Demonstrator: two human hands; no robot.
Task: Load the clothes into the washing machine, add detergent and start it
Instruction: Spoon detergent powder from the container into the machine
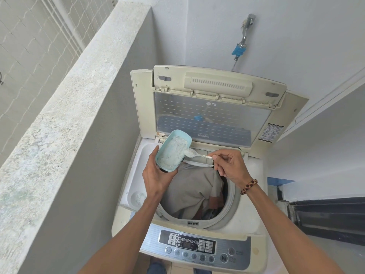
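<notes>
Powder [173, 151] heaps grainy in rounded plastic tub [160, 161].

A pale blue plastic tub of white detergent powder [173, 151] sits in the left hand's fingers [156, 176], above the grey clothes [192, 191] in the cream top-loading washing machine [246, 214]. The metal spoon [194, 153], pinched by the right hand's fingertips [214, 156], lies just right of the tub, bowl over its rim.

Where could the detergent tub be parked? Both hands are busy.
Bare deck right of the round drum opening, toward the white wall. Left deck carries spilled powder. The drum is crowded with grey clothes; the grey button panel is sloped.
</notes>
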